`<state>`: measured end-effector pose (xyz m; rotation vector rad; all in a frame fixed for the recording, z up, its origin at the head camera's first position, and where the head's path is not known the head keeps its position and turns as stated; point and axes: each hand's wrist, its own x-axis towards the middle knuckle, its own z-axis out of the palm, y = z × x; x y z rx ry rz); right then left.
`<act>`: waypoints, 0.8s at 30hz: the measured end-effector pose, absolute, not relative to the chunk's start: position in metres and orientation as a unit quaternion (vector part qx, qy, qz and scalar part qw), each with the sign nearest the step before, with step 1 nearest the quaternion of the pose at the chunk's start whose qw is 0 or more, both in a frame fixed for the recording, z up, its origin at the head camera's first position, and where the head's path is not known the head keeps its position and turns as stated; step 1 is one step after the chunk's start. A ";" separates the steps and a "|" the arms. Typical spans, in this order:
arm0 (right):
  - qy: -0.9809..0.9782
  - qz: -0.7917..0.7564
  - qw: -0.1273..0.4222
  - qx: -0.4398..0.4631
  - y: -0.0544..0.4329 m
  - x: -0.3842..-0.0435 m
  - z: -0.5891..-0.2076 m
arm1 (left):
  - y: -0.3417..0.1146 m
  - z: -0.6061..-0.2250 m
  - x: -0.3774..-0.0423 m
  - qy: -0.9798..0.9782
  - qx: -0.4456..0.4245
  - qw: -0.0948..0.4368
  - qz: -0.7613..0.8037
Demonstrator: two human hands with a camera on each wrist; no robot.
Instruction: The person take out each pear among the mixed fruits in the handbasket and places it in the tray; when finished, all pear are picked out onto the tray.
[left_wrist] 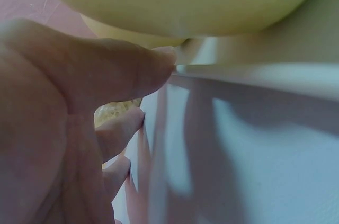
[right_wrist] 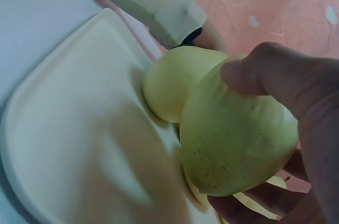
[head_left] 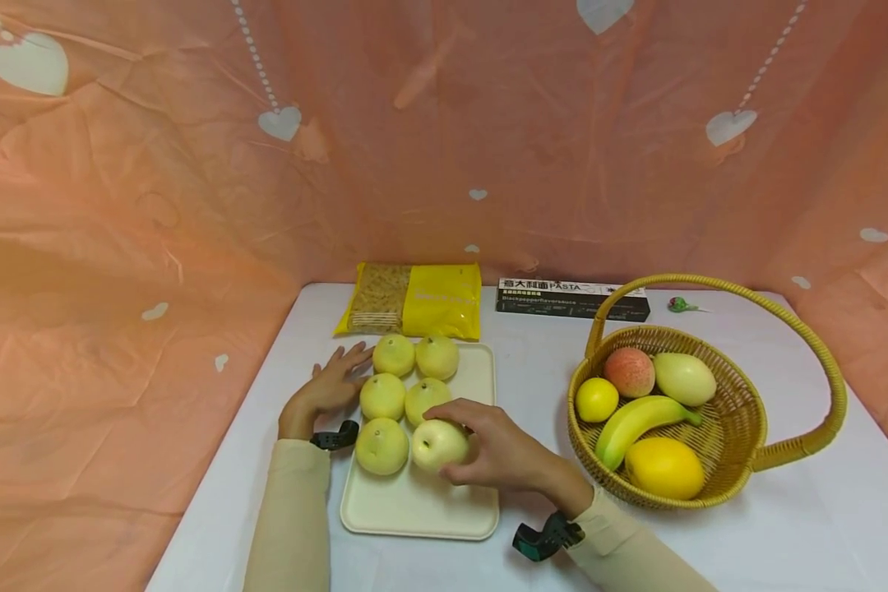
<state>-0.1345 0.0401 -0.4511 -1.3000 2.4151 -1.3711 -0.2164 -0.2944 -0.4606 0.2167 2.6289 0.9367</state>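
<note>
My right hand (head_left: pixel 499 448) grips a round yellow-green pear (head_left: pixel 440 445), thumb on one side and fingers on the other. In the right wrist view the speckled end of this pear (right_wrist: pixel 238 134) shows close over the tray, overlapping another pear (right_wrist: pixel 172 83). Several similar pears (head_left: pixel 381 446) sit in two columns on the cream rectangular tray (head_left: pixel 422 514). Along the tray's left side lies my left hand (head_left: pixel 331 385), fingers extended away from me. The left wrist view has its thumb (left_wrist: pixel 143 68) right at the tray's rim, below a pear (left_wrist: pixel 180 1).
To the right stands a wicker basket (head_left: pixel 743 411) with a tall handle, holding a banana (head_left: pixel 640 427), a peach (head_left: pixel 629 372) and other fruit. Behind the tray lie a yellow pasta bag (head_left: pixel 444 300), a black-and-white pasta box (head_left: pixel 562 300) and a small green-and-red item (head_left: pixel 679 305).
</note>
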 end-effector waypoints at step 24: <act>0.858 -0.335 -0.042 -0.388 0.023 -0.120 -0.461 | -0.292 -0.457 -0.215 0.924 0.066 0.179 0.331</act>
